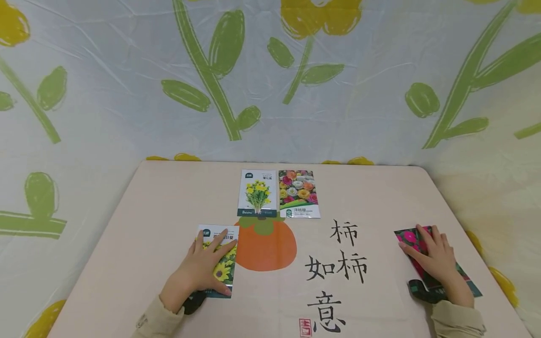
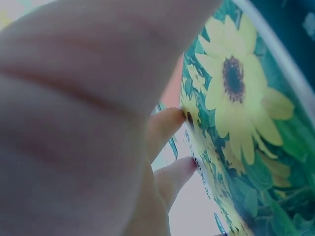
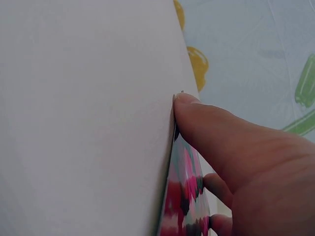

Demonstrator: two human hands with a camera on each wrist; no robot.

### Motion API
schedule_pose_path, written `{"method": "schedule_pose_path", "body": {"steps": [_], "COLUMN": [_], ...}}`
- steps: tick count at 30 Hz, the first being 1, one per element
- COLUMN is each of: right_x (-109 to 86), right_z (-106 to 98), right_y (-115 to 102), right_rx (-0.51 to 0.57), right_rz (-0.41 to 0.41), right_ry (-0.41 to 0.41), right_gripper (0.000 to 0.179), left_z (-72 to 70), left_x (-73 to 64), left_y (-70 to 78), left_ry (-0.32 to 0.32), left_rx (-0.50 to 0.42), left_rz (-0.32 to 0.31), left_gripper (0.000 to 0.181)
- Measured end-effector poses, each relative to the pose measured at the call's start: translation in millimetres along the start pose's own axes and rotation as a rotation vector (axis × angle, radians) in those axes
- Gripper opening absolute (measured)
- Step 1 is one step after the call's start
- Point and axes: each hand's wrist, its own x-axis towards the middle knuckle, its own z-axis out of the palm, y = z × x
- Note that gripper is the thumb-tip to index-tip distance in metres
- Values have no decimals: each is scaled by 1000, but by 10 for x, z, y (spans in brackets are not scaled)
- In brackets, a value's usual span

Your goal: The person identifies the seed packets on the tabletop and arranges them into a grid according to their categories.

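My left hand (image 1: pixel 202 267) lies spread over a seed packet with yellow daisy-like flowers (image 1: pixel 221 271). Its fingertips touch the upper part and the thumb reaches the lower right corner; the left wrist view shows the fingertips against the printed face (image 2: pixel 236 88). Over at the right, my right hand (image 1: pixel 437 256) rests across a seed packet with pink and red flowers (image 1: pixel 409 235), which lies at a slant. Thumb and fingers reach opposite sides of it, and the hand hides much of its middle. In the right wrist view the thumb (image 3: pixel 211 123) touches this packet's edge (image 3: pixel 184 191).
Side by side at the back of the table (image 1: pixel 169 197) lie a yellow-flower packet (image 1: pixel 258 192) and a packet of mixed colourful blooms (image 1: pixel 299 193). An orange persimmon (image 1: pixel 270 246) and black characters (image 1: pixel 336 272) are printed on the tabletop. A flowered cloth (image 1: pixel 338 117) hangs behind.
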Motion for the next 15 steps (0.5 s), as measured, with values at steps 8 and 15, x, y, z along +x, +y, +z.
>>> {"method": "schedule_pose_path", "body": {"steps": [8,15], "right_x": [-9,-7], "right_z": [15,11], "right_y": [-3,-18], "right_rx": [6,11], "right_rz": [-10,-12], "right_ry": [13,13], "right_gripper": [83,83], "left_z": [19,22], "left_x": [8,17], "left_y": [48,89], "left_ry": [24,41], "left_rx": [23,34], "left_rz": [44,65], "left_gripper": [112,110]}}
